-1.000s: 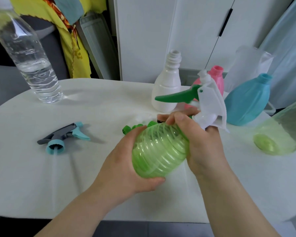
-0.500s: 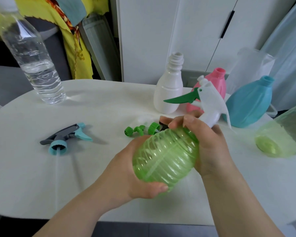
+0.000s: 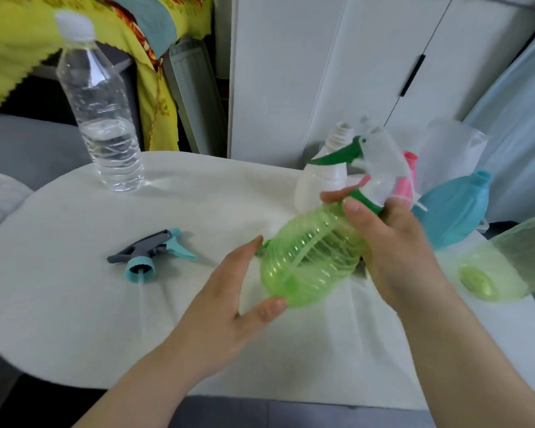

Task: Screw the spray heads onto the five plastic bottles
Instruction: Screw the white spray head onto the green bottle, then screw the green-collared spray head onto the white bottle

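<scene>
A ribbed green bottle [image 3: 309, 257] is held tilted above the white table [image 3: 74, 304]. On its neck sits a white spray head [image 3: 380, 162] with a green trigger and collar. My right hand [image 3: 389, 242] grips the neck and collar. My left hand [image 3: 229, 307] cups the bottle's base, thumb touching and fingers spread. A grey and teal spray head [image 3: 150, 253] lies loose at the left. Headless white [image 3: 325, 177], pink [image 3: 406, 177] and teal [image 3: 451, 208] bottles stand behind, and a pale green bottle [image 3: 507, 261] lies at right.
A clear water bottle [image 3: 101, 131] with a white cap stands at the table's back left. A translucent bag [image 3: 451, 156] sits behind the teal bottle. White cabinet doors rise behind the table, and a yellow cloth hangs at the upper left.
The green bottle has risen and tipped more upright. My left hand has loosened from a full grip to an open cupping under the base. The view has shifted.
</scene>
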{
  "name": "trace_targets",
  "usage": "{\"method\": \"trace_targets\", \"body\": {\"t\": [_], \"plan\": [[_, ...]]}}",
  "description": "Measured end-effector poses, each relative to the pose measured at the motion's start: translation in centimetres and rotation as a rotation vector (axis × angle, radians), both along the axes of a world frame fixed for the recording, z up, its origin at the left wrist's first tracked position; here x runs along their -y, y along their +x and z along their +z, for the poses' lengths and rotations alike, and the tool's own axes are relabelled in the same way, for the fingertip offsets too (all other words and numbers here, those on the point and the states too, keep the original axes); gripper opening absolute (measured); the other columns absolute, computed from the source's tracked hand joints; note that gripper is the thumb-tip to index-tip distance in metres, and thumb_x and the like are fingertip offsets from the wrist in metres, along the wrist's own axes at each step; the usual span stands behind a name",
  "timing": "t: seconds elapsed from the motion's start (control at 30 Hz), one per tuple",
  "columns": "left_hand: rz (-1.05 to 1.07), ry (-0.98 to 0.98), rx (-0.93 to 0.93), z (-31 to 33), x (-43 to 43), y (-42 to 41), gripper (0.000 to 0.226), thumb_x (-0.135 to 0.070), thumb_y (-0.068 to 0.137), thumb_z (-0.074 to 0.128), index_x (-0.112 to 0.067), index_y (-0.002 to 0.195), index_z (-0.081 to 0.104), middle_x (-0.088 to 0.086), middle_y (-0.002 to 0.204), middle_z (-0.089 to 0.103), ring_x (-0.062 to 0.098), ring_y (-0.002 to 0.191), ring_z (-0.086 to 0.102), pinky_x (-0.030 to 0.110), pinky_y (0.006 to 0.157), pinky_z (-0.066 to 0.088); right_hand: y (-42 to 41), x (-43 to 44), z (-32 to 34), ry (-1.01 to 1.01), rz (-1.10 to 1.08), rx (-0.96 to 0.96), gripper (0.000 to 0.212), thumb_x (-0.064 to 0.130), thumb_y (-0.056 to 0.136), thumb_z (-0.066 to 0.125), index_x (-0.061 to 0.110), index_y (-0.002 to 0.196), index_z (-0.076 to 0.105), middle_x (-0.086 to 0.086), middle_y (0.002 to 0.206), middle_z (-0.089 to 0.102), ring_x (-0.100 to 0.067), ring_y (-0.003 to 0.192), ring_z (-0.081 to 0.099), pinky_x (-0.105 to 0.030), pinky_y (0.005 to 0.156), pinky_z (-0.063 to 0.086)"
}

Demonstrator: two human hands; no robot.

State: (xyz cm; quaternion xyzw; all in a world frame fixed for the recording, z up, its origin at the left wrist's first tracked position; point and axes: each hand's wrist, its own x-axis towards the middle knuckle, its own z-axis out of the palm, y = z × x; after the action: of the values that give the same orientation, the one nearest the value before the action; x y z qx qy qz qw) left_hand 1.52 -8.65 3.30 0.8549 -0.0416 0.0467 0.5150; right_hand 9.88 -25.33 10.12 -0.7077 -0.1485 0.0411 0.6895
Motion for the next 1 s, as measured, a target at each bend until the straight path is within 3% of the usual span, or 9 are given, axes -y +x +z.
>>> {"method": "trace_targets", "body": {"t": [0.07, 0.13, 0.2, 0.3, 0.43, 0.57, 0.73, 0.87, 1.0], "plan": [[0.054, 0.168, 0.048, -0.2, -1.2, 0.2, 0.058, -0.075, 0.067, 0.039, -0.056, 0.118, 0.020, -0.036, 0.127, 0.025, -0.020, 0.116, 0.024, -0.005, 0.092, 0.013, 1.7, -1.1, 1.3, -0.111, -0.137, 0.076, 0.015, 0.031, 0.073, 0.066, 0.022, 0.085, 0.070, 0.014, 0.068, 0.070, 0.002, 0.067, 0.063, -0.013, 0.058, 0.050], [0.118, 0.351, 0.058, -0.6, -2.1, 0.5, 0.053, -0.054, 0.082, 0.040, -0.037, 0.131, 0.028, -0.017, 0.142, 0.028, 0.002, 0.130, 0.023, 0.012, 0.103, 0.014, 3.6, -2.9, 2.1, -0.191, -0.243, 0.168, 0.010, 0.029, 0.075, 0.066, 0.022, 0.080, 0.068, 0.016, 0.061, 0.065, 0.009, 0.060, 0.059, -0.008, 0.058, 0.047], [0.125, 0.478, -0.010, -1.4, -2.4, 0.9, 0.051, -0.043, 0.088, 0.039, -0.030, 0.135, 0.025, -0.008, 0.149, 0.019, 0.010, 0.137, 0.016, 0.023, 0.109, 0.012, 5.5, -5.3, 2.2, -0.197, -0.264, 0.203, 0.005, 0.025, 0.077, 0.067, 0.023, 0.074, 0.063, 0.017, 0.061, 0.061, 0.011, 0.054, 0.055, -0.002, 0.054, 0.042], [0.081, 0.554, -0.086, -2.2, -2.5, 1.5, 0.054, -0.043, 0.089, 0.035, -0.030, 0.138, 0.015, -0.007, 0.153, 0.005, 0.012, 0.140, 0.004, 0.027, 0.112, 0.006, 7.8, -9.0, 1.2, -0.242, -0.256, 0.196, 0.025, 0.024, 0.078, 0.066, 0.010, 0.097, 0.059, 0.007, 0.075, 0.057, 0.000, 0.064, 0.054, -0.006, 0.057, 0.042], [0.088, 0.584, -0.085, -2.7, -2.1, 2.3, 0.053, -0.042, 0.090, 0.034, -0.030, 0.138, 0.015, -0.006, 0.154, 0.002, 0.012, 0.140, -0.001, 0.029, 0.113, -0.001, 9.9, -11.8, -0.2, -0.249, -0.248, 0.203, 0.022, 0.021, 0.078, 0.066, 0.013, 0.092, 0.050, 0.009, 0.072, 0.052, 0.000, 0.063, 0.049, 0.002, 0.050, 0.037], [0.099, 0.647, -0.103, -3.3, -1.5, 2.5, 0.054, -0.040, 0.090, 0.034, -0.026, 0.138, 0.015, -0.002, 0.154, 0.002, 0.013, 0.141, -0.001, 0.030, 0.113, -0.002, 11.3, -12.6, -1.1, -0.300, -0.230, 0.182, 0.031, 0.021, 0.079, 0.064, 0.006, 0.104, 0.054, 0.001, 0.084, 0.056, -0.003, 0.068, 0.050, 0.003, 0.049, 0.035], [0.136, 0.656, 0.010, -3.1, -1.4, 2.5, 0.054, -0.038, 0.082, 0.054, -0.018, 0.129, 0.040, 0.010, 0.147, 0.030, 0.025, 0.138, 0.022, 0.040, 0.113, 0.016, 11.3, -12.6, -1.6, -0.360, -0.179, 0.182, 0.038, 0.025, 0.081, 0.062, 0.005, 0.111, 0.053, -0.001, 0.090, 0.057, -0.002, 0.071, 0.050, 0.004, 0.048, 0.034], [0.073, 0.674, -0.068, -3.8, -1.7, 2.3, 0.053, -0.043, 0.088, 0.034, -0.026, 0.137, 0.020, -0.002, 0.154, 0.006, 0.014, 0.141, 0.000, 0.030, 0.113, -0.004, 10.8, -12.3, -1.6, -0.373, -0.138, 0.144, 0.041, 0.026, 0.081, 0.062, 0.008, 0.115, 0.048, 0.003, 0.091, 0.054, -0.011, 0.081, 0.052, -0.016, 0.065, 0.040], [0.073, 0.678, -0.056, -3.8, -1.7, 2.3, 0.053, -0.044, 0.088, 0.033, -0.026, 0.136, 0.019, -0.003, 0.154, 0.007, 0.013, 0.141, 0.000, 0.030, 0.113, -0.004, 10.3, -11.6, -1.5, -0.403, -0.124, 0.094, 0.048, 0.032, 0.082, 0.060, 0.012, 0.122, 0.042, 0.004, 0.105, 0.050, -0.012, 0.095, 0.048, -0.026, 0.080, 0.036]]}}
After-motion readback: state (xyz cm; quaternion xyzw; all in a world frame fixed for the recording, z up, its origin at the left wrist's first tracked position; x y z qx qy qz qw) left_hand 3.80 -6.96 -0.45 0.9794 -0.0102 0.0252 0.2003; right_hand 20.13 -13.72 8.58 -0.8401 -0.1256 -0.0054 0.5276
